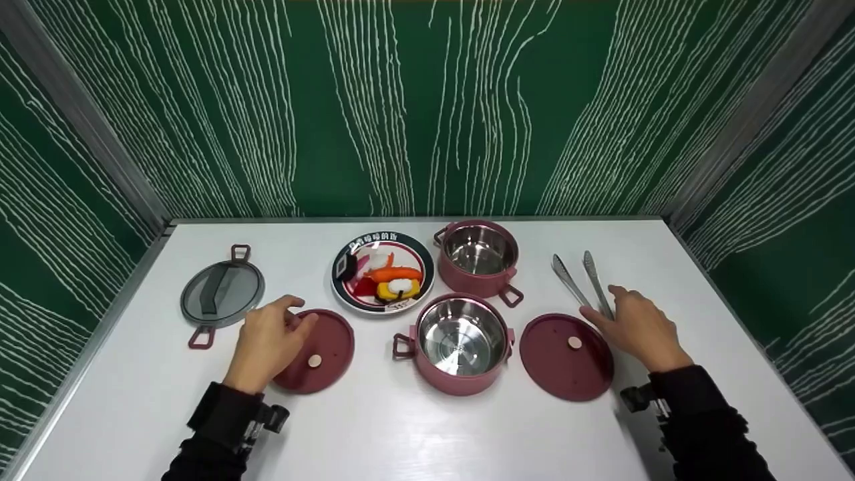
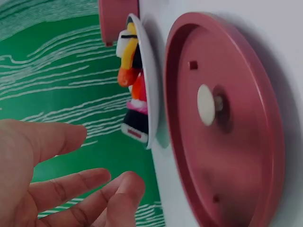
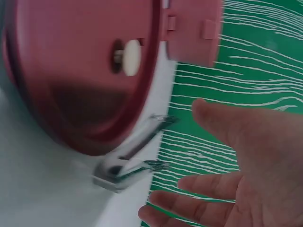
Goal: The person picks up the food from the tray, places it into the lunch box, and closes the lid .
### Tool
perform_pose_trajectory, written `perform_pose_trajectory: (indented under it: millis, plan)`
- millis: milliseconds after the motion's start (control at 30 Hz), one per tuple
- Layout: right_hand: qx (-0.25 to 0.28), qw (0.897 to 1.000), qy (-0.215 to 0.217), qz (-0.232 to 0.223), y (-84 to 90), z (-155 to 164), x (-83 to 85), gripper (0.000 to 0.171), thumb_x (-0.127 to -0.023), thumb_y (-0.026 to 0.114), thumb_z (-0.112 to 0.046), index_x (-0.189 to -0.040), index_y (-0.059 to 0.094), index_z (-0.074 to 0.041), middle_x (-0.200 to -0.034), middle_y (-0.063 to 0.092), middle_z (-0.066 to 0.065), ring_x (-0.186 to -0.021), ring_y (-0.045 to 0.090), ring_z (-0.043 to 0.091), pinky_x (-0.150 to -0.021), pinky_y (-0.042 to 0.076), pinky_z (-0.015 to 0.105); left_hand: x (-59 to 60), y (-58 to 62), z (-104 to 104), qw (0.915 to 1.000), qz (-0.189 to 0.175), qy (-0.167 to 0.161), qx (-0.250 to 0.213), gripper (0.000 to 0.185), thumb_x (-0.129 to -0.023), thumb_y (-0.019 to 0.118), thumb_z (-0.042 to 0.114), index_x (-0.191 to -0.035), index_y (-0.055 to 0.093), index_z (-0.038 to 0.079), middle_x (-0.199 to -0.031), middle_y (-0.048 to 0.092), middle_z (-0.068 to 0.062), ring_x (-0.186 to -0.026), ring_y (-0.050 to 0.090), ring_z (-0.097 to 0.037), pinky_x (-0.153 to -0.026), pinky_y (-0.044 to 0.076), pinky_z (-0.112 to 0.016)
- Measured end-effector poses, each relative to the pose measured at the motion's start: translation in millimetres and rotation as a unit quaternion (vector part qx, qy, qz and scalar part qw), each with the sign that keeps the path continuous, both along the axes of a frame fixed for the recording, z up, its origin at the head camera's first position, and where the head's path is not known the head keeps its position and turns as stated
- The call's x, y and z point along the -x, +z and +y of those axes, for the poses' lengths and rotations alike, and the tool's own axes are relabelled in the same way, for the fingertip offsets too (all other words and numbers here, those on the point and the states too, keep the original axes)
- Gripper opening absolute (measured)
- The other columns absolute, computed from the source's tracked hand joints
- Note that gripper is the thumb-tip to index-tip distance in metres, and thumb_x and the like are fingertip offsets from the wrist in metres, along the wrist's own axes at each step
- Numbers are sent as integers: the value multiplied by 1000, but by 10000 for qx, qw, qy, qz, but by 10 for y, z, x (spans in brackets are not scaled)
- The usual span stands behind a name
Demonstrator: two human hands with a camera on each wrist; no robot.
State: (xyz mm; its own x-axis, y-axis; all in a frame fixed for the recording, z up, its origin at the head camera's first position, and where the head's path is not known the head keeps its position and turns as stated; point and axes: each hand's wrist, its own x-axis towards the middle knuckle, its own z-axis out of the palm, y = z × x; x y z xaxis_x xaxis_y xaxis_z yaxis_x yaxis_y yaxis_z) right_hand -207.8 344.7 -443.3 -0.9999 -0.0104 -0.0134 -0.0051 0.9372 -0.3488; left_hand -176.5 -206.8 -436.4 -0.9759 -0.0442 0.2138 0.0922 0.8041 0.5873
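My left hand (image 1: 264,342) hovers over the left edge of a dark red pot lid (image 1: 330,344) with a pale knob, its fingers loosely bent and holding nothing. In the left wrist view, the thumb and fingers are spread apart beside that lid. On the other side, my right hand (image 1: 640,331) is over the near end of metal tongs (image 1: 568,277), which lie with their arms apart. The right wrist view shows a gap between its relaxed fingers and the tongs (image 3: 142,139). A second dark red lid (image 1: 558,361) lies just left of this hand.
Two pink pots with steel insides, a near one (image 1: 417,364) and a far one (image 1: 449,270), stand mid-table. A plate (image 1: 339,287) of toy food sits left of them. At far left lies a grey glass lid (image 1: 234,307). Green walls (image 1: 414,133) enclose the white table (image 1: 401,434).
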Motion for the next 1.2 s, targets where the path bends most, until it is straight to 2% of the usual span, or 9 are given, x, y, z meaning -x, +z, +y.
perform_pose_trajectory:
  millis: [133,233,300,367,600,833,1067,1167,1200]
  plan:
    - [47,10000,-8,-9,-75,-7,88,81,-104,66,-51,-143,52,19,-105,67,33,-96,69,52,-71,56,63,102,-57,56,9996,-251,-57,-142,33,-99,75,21,-122,75,-2,-85,78,-10,-84,75,-27,-82,60,-52]
    - [40,9999,-66,-65,-107,-18,149,70,-103,67,-52,-121,62,15,-94,65,26,-87,67,44,-65,53,56,178,-89,88,9990,-394,-60,-179,32,-99,74,23,-120,75,-1,-85,78,-10,-88,76,-30,-85,60,-53]
    - [-8,9999,-135,-108,-122,-24,189,62,-102,68,-52,-106,63,10,-90,63,23,-83,64,39,-63,51,52,232,-103,108,9987,-474,-37,-204,32,-99,73,23,-119,76,-2,-84,78,-11,-89,76,-31,-86,60,-53]
    - [-62,9997,-202,-156,-138,-19,229,57,-102,68,-51,-96,61,6,-89,62,22,-80,61,37,-62,50,50,291,-115,129,9981,-567,1,-236,32,-99,73,24,-118,75,-2,-83,78,-11,-88,75,-32,-85,60,-53]
    - [-232,9987,-280,-356,-187,30,339,54,-102,66,-47,-92,61,6,-88,61,24,-77,58,34,-59,46,43,478,-163,224,9958,-870,59,-295,34,-100,70,23,-120,74,-4,-85,77,-16,-88,74,-33,-82,59,-49]
    - [-202,9992,-207,-279,-214,23,397,50,-101,67,-43,-82,63,3,-85,60,24,-68,57,31,-53,43,39,600,-193,302,9930,-1138,182,-264,42,-101,68,25,-126,69,-10,-98,77,-23,-99,73,-38,-90,60,-53]
    - [-167,9990,-256,-317,-197,15,425,48,-100,64,-42,-76,62,-1,-84,59,22,-68,58,32,-54,43,39,678,-218,347,9924,-1166,273,-296,42,-102,67,25,-124,70,-11,-113,75,-29,-111,71,-45,-99,58,-56]
    - [-145,9990,-271,-322,-192,15,437,46,-99,63,-40,-71,62,-3,-81,59,20,-66,59,31,-53,41,37,709,-237,365,9920,-1168,306,-366,38,-102,67,24,-121,72,-9,-121,73,-32,-112,70,-45,-98,58,-56]
    - [-146,9990,-281,-329,-191,16,443,46,-99,63,-40,-71,62,-4,-80,59,20,-65,59,30,-52,41,36,740,-286,352,9930,-1089,317,-342,37,-101,68,25,-118,73,-8,-119,73,-31,-109,71,-44,-94,59,-54]
